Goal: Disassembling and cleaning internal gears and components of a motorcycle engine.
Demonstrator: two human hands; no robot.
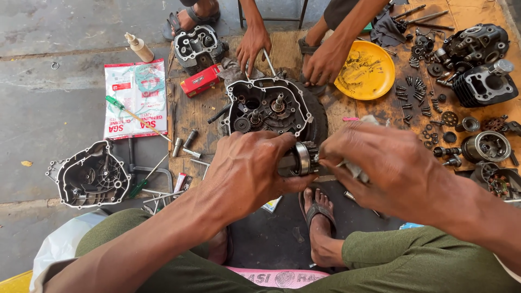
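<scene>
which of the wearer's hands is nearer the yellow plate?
Right. The right hand sits just below and beside the yellow plate; the left hand, gripping the gear cluster, is farther off to the plate's lower left.

Brown mat [195,111] on concrete floor [54,32], bearing engine case [268,106], yellow dish [364,70], bolts [413,89]

Bright, even daylight, soft shadows, sharp focus, slight wide-angle edge distortion.
</scene>
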